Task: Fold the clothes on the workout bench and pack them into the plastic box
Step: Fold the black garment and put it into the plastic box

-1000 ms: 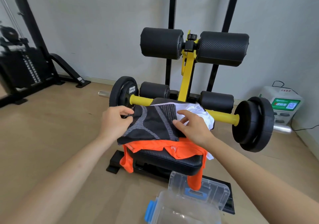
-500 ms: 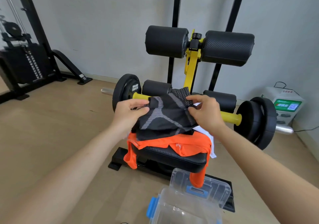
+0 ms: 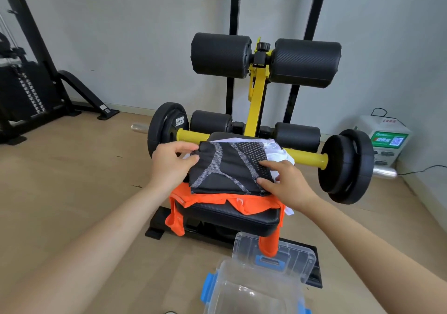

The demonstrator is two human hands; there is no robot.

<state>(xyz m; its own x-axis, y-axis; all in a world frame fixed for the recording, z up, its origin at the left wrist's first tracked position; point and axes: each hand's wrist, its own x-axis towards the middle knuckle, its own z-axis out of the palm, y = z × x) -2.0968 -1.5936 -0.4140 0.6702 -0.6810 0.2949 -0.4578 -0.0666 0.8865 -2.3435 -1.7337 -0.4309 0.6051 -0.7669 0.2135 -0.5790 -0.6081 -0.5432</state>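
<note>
Now the folded black garment [image 3: 225, 171] (grey-striped, with a mesh panel) lies flat on top of the pile on the workout bench [image 3: 229, 218]. It covers an orange garment [image 3: 210, 198], whose strap hangs off the front edge toward the open plastic box [image 3: 254, 287] on the floor, and it partly covers a white garment [image 3: 278, 154]. The left hand [image 3: 171, 166] pinches the black garment's far left corner between thumb and curled fingers, while the right hand [image 3: 287, 183] rests on its right edge with thumb and forefinger spread, seemingly pressing flat rather than gripping.
</note>
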